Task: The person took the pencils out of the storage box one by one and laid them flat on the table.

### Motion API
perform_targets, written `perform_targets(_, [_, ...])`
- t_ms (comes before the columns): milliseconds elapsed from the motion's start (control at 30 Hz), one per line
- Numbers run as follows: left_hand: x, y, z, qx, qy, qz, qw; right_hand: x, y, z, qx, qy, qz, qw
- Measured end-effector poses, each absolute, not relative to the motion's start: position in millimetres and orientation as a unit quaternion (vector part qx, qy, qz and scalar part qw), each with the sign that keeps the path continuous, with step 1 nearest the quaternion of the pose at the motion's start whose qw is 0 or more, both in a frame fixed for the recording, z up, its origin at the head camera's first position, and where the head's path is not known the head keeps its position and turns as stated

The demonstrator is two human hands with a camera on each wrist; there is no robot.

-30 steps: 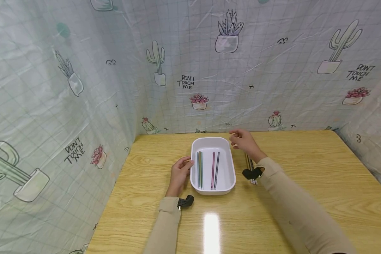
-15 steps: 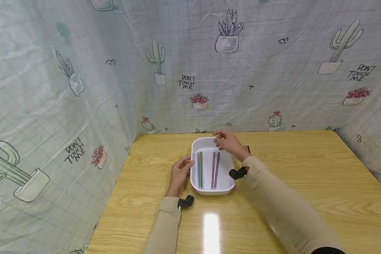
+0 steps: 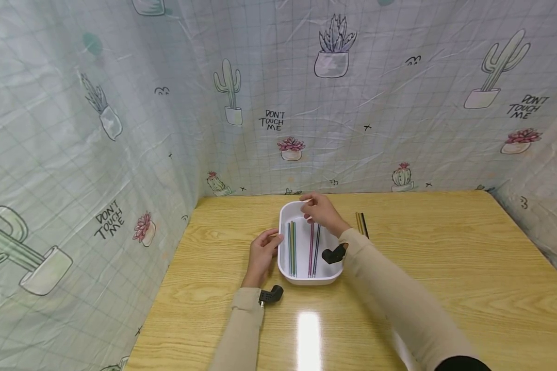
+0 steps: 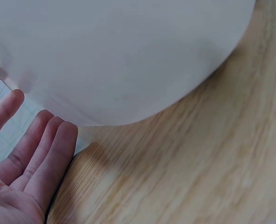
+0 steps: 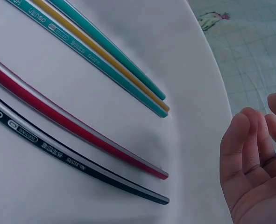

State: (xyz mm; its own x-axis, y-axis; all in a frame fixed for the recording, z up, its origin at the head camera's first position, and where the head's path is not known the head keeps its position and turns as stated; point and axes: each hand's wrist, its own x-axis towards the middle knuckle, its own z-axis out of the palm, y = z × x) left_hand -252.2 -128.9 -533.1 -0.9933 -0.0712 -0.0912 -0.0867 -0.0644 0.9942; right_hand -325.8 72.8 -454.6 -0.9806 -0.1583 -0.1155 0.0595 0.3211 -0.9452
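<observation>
A white rectangular tray (image 3: 327,281) stands on the table. Inside lie two green pencils and a yellow pencil (image 5: 123,70) side by side, with a red pencil (image 5: 81,122) and a black pencil (image 5: 81,163) apart from them. My left hand (image 3: 261,253) is at the tray's left side, its fingertips touching the outer wall. Over the far right part of the tray hovers my right hand (image 3: 322,212), fingers loosely bent and nothing between them. In the right wrist view it appears beyond the tray's rim, away from the pencils.
More pencils (image 3: 361,224), yellowish and black, lie on the wooden table (image 3: 445,257) right of the tray, partly hidden by the right forearm. A curtain printed with cacti (image 3: 260,170) hangs behind the table and at both sides.
My right hand has moved left, from beside the tray's right edge to over its far part. The pencils on the table show more at their far ends. The left hand stays put.
</observation>
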Motion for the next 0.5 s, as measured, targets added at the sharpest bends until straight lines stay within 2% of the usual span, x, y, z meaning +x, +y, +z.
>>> perform_targets(500, [-253.9,-128.9,-532.7,-0.057,0.687,0.725,0.010,-329.7,58.0,-470.4,-0.013,0.826,-0.548,0.135])
